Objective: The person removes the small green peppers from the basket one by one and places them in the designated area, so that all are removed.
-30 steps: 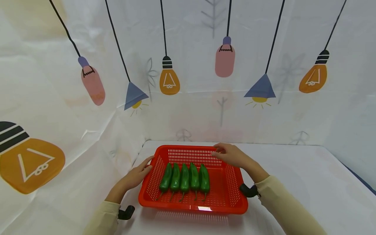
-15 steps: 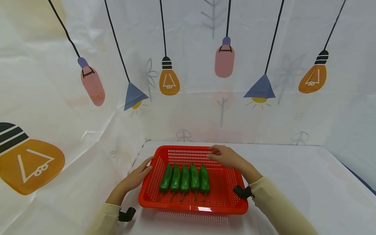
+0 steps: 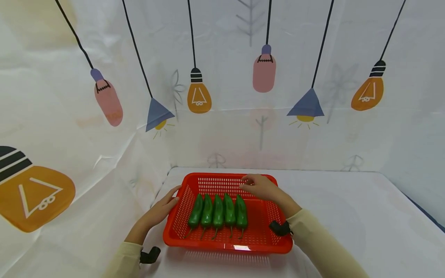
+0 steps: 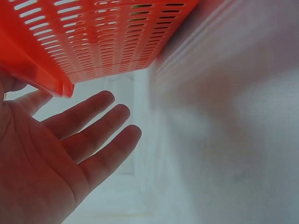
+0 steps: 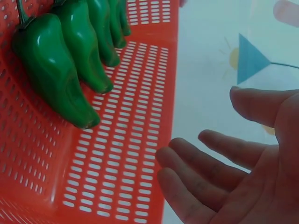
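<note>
Right hand (image 3: pixel 259 186): fingers are hanging apart by the far rim of a red slotted rectangular plastic basket (image 3: pixel 194 243), gripping nothing; rim contact unclear. Left hand (image 3: pixel 161 208): fingers are lying straight, spread, touching the left rim, likely steadying it. Between both hands' fingers, basket is holding five glossy green elongated peppers (image 3: pixel 218 212), stems pointing nearward, seemingly lined up for order. White counter (image 3: pixel 347 216) is supporting basket below fingers.

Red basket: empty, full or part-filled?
Part-filled: five green peppers lie side by side in the red basket, and the head view shows its floor bare to the right of the row.
</note>
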Demonstrator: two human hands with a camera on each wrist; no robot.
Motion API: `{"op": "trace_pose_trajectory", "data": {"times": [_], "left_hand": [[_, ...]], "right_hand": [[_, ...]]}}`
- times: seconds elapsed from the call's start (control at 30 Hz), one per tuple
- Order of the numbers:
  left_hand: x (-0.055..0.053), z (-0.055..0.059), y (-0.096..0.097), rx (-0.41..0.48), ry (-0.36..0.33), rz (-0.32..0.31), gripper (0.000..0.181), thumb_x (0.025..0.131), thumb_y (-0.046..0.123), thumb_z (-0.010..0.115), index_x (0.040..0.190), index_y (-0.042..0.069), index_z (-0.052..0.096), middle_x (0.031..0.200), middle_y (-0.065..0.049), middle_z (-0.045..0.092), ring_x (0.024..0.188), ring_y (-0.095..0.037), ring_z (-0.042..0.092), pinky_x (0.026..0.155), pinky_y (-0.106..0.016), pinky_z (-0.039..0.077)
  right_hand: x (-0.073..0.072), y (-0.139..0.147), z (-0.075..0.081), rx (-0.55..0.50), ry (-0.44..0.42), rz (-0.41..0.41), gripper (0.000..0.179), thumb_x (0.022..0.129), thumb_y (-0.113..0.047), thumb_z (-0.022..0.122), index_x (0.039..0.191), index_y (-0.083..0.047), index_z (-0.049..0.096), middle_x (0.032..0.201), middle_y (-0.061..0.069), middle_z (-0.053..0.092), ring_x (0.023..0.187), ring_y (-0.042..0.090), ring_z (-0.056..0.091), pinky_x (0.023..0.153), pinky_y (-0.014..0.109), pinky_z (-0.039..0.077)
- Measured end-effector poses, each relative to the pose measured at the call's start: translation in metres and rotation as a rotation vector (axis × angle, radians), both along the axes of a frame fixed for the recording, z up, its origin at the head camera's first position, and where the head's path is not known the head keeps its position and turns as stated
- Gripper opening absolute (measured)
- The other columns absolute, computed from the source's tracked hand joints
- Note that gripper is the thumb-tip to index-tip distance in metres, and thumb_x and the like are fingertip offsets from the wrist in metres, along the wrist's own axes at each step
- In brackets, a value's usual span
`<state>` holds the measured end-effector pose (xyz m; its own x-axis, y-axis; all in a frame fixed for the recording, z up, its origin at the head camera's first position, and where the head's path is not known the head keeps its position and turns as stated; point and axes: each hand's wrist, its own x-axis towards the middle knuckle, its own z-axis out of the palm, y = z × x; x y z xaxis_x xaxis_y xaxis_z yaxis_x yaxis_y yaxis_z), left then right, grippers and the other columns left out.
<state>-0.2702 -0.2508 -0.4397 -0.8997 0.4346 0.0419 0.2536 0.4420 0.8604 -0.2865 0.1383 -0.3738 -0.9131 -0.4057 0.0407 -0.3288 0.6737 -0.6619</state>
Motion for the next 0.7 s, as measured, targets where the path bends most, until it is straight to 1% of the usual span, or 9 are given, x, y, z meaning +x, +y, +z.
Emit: {"op": "trace_pose_trajectory", "data": {"times": [0.17,0.4,0.53,0.7], "left_hand": [[0.001,0.0,0.0,0.005,0.0,-0.014,0.057,0.112,0.025,0.037,0.16,0.003,0.016,0.133,-0.03,0.053,0.104,-0.03,0.065,0.083,-0.032,0.054],[0.003,0.001,0.001,0.007,-0.002,-0.012,0.056,0.112,0.025,0.033,0.16,0.003,0.015,0.129,-0.028,0.054,0.098,-0.027,0.064,0.082,-0.032,0.054],[0.003,0.0,0.001,0.005,-0.004,-0.007,0.056,0.112,0.024,0.033,0.16,0.003,0.014,0.129,-0.028,0.054,0.097,-0.026,0.064,0.083,-0.033,0.054],[0.002,-0.002,-0.001,0.026,-0.013,-0.01,0.056,0.112,0.026,0.032,0.161,0.004,0.013,0.131,-0.029,0.052,0.097,-0.026,0.063,0.083,-0.032,0.054]], "right_hand": [[-0.001,-0.003,-0.004,0.02,-0.009,-0.034,0.044,0.1,-0.03,0.063,0.134,-0.002,0.062,0.121,0.013,0.067,0.111,0.032,0.063,0.088,0.048,0.054],[-0.005,-0.006,-0.009,0.049,-0.026,-0.043,0.04,0.099,-0.018,0.063,0.134,0.002,0.061,0.121,0.015,0.067,0.108,0.031,0.064,0.083,0.045,0.056],[-0.007,-0.007,-0.012,0.044,-0.027,-0.036,0.039,0.098,-0.015,0.063,0.132,0.003,0.062,0.121,0.016,0.067,0.109,0.032,0.064,0.085,0.046,0.056],[-0.012,-0.01,-0.016,0.052,-0.045,-0.056,0.036,0.098,-0.012,0.063,0.131,0.002,0.063,0.123,0.016,0.066,0.111,0.032,0.063,0.086,0.046,0.056]]}}
